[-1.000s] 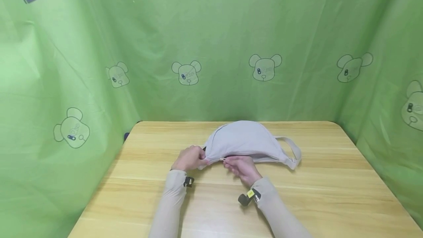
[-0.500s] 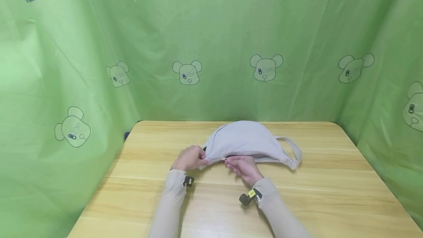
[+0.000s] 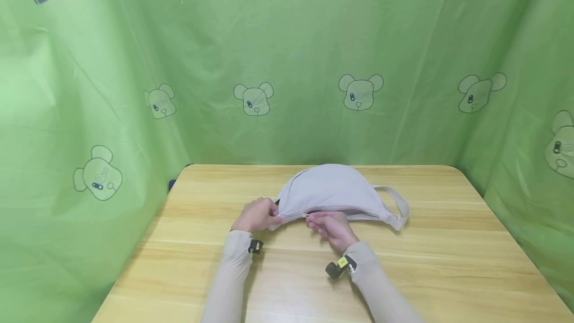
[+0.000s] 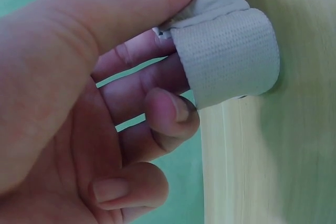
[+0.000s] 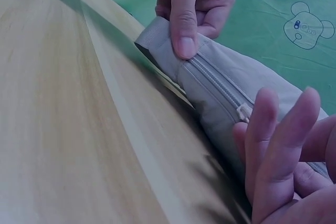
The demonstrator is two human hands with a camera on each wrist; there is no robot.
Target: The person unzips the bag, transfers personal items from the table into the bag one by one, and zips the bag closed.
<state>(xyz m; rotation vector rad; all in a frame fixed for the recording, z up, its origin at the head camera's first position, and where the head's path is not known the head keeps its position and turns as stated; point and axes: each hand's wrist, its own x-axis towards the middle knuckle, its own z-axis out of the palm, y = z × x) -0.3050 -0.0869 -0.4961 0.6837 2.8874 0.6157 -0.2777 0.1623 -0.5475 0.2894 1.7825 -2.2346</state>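
A pale grey waist bag lies on the wooden table, its curved side toward the back and its zipper along the front edge. My left hand pinches the bag's left end, thumb on top, beside a folded webbing strap. At the zipper slider, my right hand pinches the pull tab; the tab itself is mostly hidden by the fingers. Left of the slider the zipper teeth are joined, while to its right the bag's mouth gapes.
The strap loop curves out at the bag's right end. Beneath everything is a light wooden table. Green curtains printed with bear heads hang behind it and at both sides. A small camera is strapped to the right wrist.
My right hand and the zipper slider have shifted slightly to the right along the bag's edge. The left hand keeps its grip in the same place.
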